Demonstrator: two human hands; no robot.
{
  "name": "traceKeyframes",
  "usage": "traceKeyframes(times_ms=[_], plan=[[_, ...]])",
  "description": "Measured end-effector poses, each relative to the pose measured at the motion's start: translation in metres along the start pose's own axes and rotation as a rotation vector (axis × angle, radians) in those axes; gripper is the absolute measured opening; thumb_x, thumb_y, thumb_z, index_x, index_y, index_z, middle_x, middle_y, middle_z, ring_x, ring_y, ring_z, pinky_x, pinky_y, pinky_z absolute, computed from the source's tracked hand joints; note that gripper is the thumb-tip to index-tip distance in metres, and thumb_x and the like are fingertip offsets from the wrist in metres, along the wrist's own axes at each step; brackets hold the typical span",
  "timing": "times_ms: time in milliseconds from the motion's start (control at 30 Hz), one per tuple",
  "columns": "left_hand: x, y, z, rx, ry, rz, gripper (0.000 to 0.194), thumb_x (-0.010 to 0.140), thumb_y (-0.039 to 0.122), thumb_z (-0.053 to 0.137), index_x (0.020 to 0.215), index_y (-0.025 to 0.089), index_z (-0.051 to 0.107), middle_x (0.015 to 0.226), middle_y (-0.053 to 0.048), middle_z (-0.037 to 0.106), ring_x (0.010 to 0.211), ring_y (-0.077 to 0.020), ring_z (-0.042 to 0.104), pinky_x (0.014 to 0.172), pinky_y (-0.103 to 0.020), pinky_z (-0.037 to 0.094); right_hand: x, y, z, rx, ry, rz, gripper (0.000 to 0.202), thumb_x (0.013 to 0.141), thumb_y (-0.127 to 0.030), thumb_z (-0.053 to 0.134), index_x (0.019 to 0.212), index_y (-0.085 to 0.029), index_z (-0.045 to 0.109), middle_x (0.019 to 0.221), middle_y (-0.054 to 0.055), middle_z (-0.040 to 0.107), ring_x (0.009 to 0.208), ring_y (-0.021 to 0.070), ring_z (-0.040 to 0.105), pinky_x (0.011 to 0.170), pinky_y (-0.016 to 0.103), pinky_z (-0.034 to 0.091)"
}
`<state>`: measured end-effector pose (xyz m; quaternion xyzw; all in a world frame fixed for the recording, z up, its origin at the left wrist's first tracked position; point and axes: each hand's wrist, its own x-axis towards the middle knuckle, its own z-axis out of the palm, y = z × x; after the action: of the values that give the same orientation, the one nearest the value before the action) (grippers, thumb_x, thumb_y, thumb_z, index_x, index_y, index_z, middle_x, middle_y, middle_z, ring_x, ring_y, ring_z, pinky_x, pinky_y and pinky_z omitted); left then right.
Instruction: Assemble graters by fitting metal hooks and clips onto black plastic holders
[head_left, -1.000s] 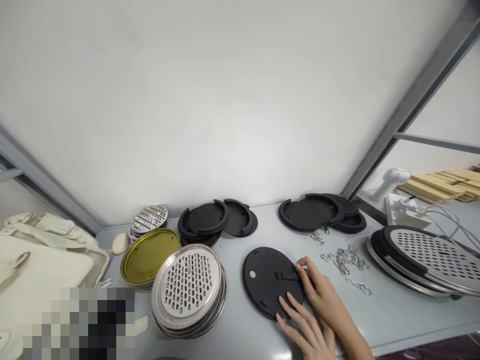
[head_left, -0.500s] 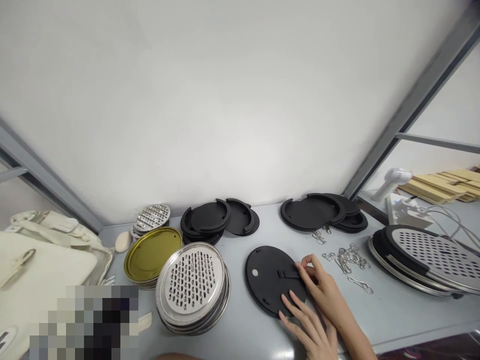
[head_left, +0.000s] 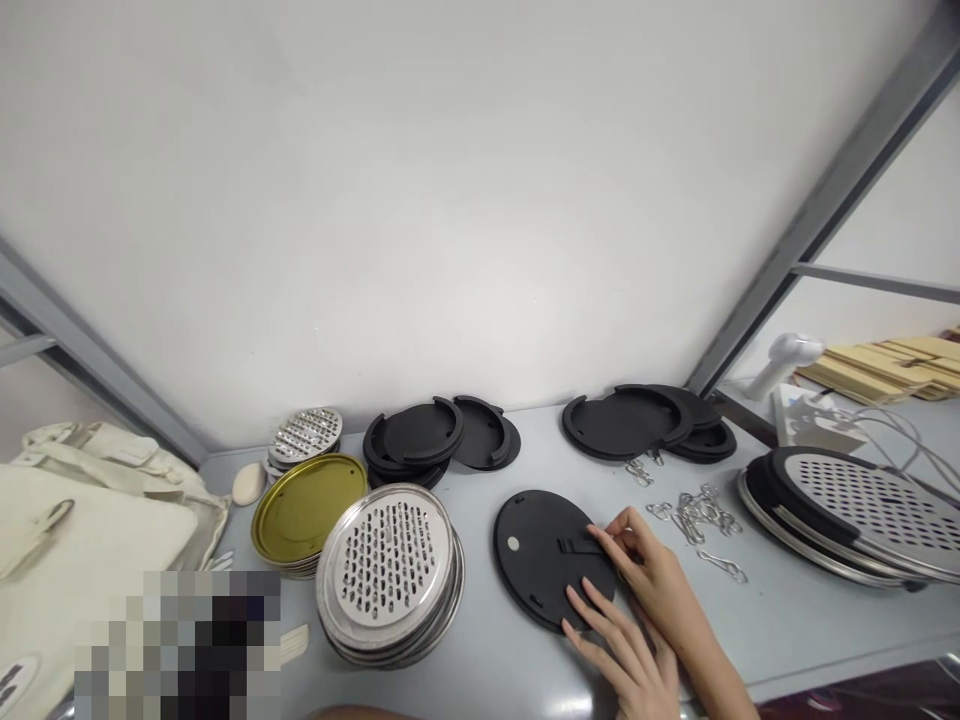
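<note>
A round black plastic disc (head_left: 540,560) with a slotted tab, a pale round spot and small slots lies flat on the table. My left hand (head_left: 626,640) rests its spread fingers on the disc's near right edge. At the right edge, by the end of the slotted tab, my right hand (head_left: 646,570) has its fingers pinched together; what is between them is hidden. Just right of the hands lies a loose heap of metal wire hooks (head_left: 701,517), with a single hook (head_left: 722,566) apart from it.
Left of the disc stands a stack of round metal graters (head_left: 390,560), beside gold lids (head_left: 311,510). Black plastic rings (head_left: 424,432) and more black rings (head_left: 630,420) lie along the wall. Assembled graters (head_left: 862,515) sit at right. A cream bag (head_left: 97,530) is at far left.
The view has shifted very slightly. Both hands keep nearly the same place on the disc, with only small finger movement.
</note>
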<state>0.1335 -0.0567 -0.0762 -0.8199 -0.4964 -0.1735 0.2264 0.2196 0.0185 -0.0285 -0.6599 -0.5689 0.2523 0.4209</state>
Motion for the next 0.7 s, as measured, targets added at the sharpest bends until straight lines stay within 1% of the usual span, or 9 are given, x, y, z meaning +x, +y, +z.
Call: traceKeyframes(times_ms=[67,200,333,500,600,700], plan=[[0.0,-0.002,-0.002,0.006,-0.013,0.018,0.074,0.069,0.067,0.063,0.118,0.012,0.057,0.118,-0.026,0.062,0.103,-0.0481,0.06,0.075,-0.072,0.046,0.0,0.0,0.0,-0.015,0.004,0.003,0.034,0.089,-0.055,0.051,0.08,-0.024,0.042,0.057,-0.004,0.052,0.054,0.0141,0.046,0.055,0.025,0.039],[0.0,-0.001,-0.001,-0.018,-0.012,0.012,0.079,0.064,0.07,0.066,0.117,0.012,0.058,0.119,-0.026,0.061,0.104,-0.0484,0.059,0.075,-0.071,0.046,0.001,-0.001,-0.001,-0.048,-0.023,0.012,0.034,0.09,-0.055,0.049,0.078,-0.023,0.045,0.06,-0.003,0.053,0.056,0.0142,0.047,0.056,0.025,0.04],[0.0,0.0,-0.002,0.012,-0.015,0.012,0.08,0.067,0.071,0.062,0.12,0.011,0.057,0.119,-0.027,0.061,0.104,-0.0482,0.059,0.076,-0.072,0.046,0.0,-0.001,0.0,-0.084,-0.031,-0.024,0.035,0.09,-0.055,0.049,0.077,-0.023,0.044,0.057,-0.005,0.045,0.055,0.0133,0.042,0.056,0.025,0.038],[0.002,-0.003,-0.006,0.051,-0.035,0.035,0.08,0.068,0.073,0.059,0.119,0.011,0.058,0.119,-0.026,0.062,0.103,-0.0476,0.06,0.076,-0.07,0.047,0.0,-0.002,0.0,-0.075,-0.043,-0.01,0.033,0.091,-0.054,0.047,0.082,-0.023,0.043,0.058,-0.005,0.047,0.055,0.0135,0.043,0.055,0.025,0.037],[0.004,-0.007,-0.01,0.09,-0.03,0.061,0.082,0.068,0.073,0.058,0.12,0.01,0.057,0.118,-0.026,0.062,0.102,-0.0471,0.061,0.074,-0.069,0.047,0.0,-0.005,0.0,-0.055,-0.009,0.002,0.031,0.091,-0.055,0.046,0.088,-0.024,0.041,0.054,-0.008,0.041,0.052,0.0133,0.039,0.053,0.024,0.036],[0.005,-0.01,-0.013,0.122,-0.028,0.092,0.085,0.066,0.076,0.058,0.122,0.011,0.055,0.117,-0.025,0.063,0.1,-0.0459,0.062,0.073,-0.068,0.048,-0.001,-0.006,0.001,-0.051,0.009,0.005,0.032,0.09,-0.055,0.047,0.085,-0.025,0.038,0.052,-0.008,0.038,0.051,0.0128,0.037,0.052,0.024,0.035]])
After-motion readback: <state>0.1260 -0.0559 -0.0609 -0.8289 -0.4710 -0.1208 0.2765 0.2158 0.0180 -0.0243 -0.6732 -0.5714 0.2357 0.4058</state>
